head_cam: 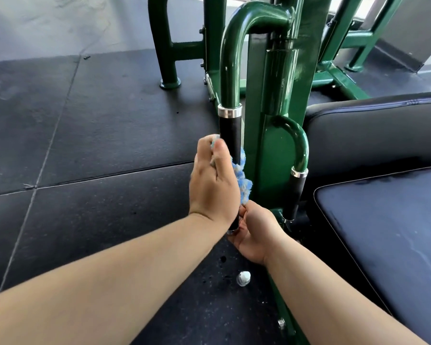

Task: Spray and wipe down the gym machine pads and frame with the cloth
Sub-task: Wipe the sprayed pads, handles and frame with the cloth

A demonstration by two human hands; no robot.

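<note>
A green gym machine frame (274, 145) stands in front of me, with a curved green handle bar ending in a black grip (230, 130). My left hand (213, 185) grips a blue-and-white cloth (243, 180) wrapped round that black grip. Below it, my right hand (255, 232) curls round the grip's lower end at its chrome cap. A second, shorter handle with a black grip (295, 192) hangs to the right. Black pads sit at the right: a backrest (373, 135) and a seat (388, 232) with a wet sheen.
Dark rubber floor tiles (85, 145) spread to the left and below. A small white bottle-like object (243, 278) lies on the floor under my arms, with dark droplets around it. More green frame tubes (164, 46) stand at the back.
</note>
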